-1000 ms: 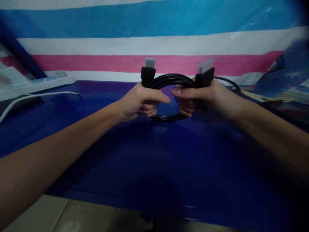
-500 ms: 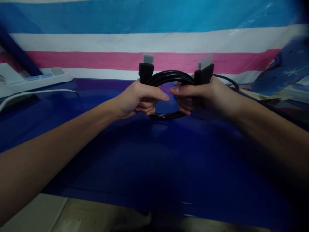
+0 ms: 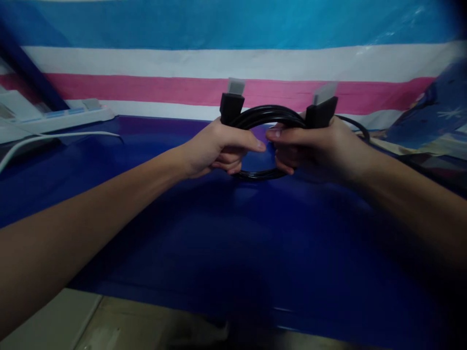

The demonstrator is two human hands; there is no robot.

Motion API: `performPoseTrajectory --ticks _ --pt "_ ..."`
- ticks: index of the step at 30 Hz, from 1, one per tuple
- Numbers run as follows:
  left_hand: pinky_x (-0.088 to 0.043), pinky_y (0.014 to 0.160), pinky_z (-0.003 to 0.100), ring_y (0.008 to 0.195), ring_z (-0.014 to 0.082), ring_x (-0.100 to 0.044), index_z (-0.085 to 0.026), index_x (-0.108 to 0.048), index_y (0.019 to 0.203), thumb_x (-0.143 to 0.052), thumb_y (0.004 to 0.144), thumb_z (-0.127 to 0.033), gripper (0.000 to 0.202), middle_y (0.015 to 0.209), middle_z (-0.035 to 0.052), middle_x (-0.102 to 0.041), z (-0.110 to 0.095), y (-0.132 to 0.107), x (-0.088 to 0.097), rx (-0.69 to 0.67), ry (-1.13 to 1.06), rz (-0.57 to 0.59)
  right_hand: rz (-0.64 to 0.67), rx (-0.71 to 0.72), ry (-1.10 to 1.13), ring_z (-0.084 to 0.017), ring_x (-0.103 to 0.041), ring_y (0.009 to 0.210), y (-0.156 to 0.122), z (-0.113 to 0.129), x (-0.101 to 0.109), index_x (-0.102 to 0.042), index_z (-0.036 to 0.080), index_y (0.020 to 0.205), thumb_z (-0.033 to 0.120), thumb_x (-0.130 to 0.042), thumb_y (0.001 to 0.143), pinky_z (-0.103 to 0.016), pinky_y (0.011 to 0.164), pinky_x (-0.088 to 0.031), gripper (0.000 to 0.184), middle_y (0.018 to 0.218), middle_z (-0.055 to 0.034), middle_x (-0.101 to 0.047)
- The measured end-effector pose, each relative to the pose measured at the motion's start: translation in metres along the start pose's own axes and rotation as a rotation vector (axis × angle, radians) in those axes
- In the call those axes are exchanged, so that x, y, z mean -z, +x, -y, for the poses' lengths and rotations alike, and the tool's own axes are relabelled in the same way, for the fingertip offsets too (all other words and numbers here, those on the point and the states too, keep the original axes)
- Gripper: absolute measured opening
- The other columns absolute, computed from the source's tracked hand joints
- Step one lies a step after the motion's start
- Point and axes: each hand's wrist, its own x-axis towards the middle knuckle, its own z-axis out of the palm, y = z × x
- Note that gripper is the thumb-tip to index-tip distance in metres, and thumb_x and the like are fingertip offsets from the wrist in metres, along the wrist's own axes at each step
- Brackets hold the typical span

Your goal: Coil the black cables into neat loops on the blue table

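Between my two hands is a coiled black HDMI cable, held up over the blue table. My left hand is closed round the left side of the coil, its thumb pointing inward. One plug sticks up above that fist, metal end on top. On the right side of the coil my right hand is wrapped round it, thumb inward as well. The other plug rises from this hand, tilted a little to the right. Both palms hide parts of the loops.
The blue table spreads under my hands. A white power strip and a white cord lie at the back left. A striped sheet hangs behind. At the right stands a blue patterned item, with a black cable nearby.
Both hands and the coil appear slightly farther right in the view, and the background has shifted the same way. The grip on the cable looks unchanged.
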Motion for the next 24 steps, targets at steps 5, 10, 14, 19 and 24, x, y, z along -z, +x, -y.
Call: performPoseTrajectory --ticks 5,10,14,19,24 --pt "-0.039 0.045 0.019 0.028 0.0011 -0.025 -0.019 -0.031 0.040 -0.052 0.082 -0.013 0.048 0.031 -0.0088 -0.023 0.0011 -0.0003 0.0005 0.002 -0.015 0.001 -0.043 0.000 0.019 -0.005 -0.030 0.033 0.0001 0.0034 -0.0070 -0.041 0.017 0.048 0.019 -0.062 0.078 -0.024 0.035 -0.033 0.037 0.037 0.0080 -0.029" --pt "-0.041 0.046 0.022 0.027 0.0031 -0.025 -0.019 -0.030 0.037 -0.052 0.081 -0.013 0.049 0.030 -0.0074 -0.022 0.0017 0.0006 0.0002 0.017 -0.021 0.007 -0.047 -0.013 0.007 -0.004 -0.029 0.033 -0.0009 0.0047 -0.0083 -0.039 0.017 0.047 0.015 -0.058 0.081 -0.023 0.036 -0.034 0.038 0.037 0.0073 -0.031" --pt "-0.041 0.045 0.023 0.027 0.0033 -0.023 -0.019 -0.031 0.038 -0.053 0.082 -0.014 0.049 0.029 -0.0076 -0.021 0.0019 0.0011 -0.0007 0.014 -0.038 -0.016 -0.038 -0.008 0.022 -0.004 -0.027 0.033 -0.0022 0.0061 -0.0077 -0.041 0.017 0.050 0.014 -0.056 0.083 -0.022 0.036 -0.033 0.036 0.038 0.0081 -0.030" --pt "-0.041 0.046 0.023 0.027 0.0031 -0.023 -0.019 -0.031 0.038 -0.054 0.080 -0.014 0.049 0.030 -0.0075 -0.021 0.0020 0.0006 -0.0005 0.001 -0.020 -0.009 -0.048 -0.016 0.021 -0.004 -0.026 0.033 -0.0026 0.0072 -0.0081 -0.040 0.018 0.049 0.015 -0.059 0.082 -0.024 0.037 -0.031 0.038 0.039 0.0076 -0.029" --pt "-0.043 0.049 0.022 0.028 0.0019 -0.025 -0.018 -0.033 0.041 -0.052 0.081 -0.012 0.044 0.032 -0.0086 -0.023 0.0036 -0.0007 0.0008 -0.043 0.028 -0.012 -0.104 -0.010 -0.039 -0.005 -0.029 0.032 -0.0022 0.0105 -0.0113 -0.042 0.019 0.045 0.015 -0.061 0.080 -0.028 0.037 -0.033 0.039 0.037 0.0063 -0.031"
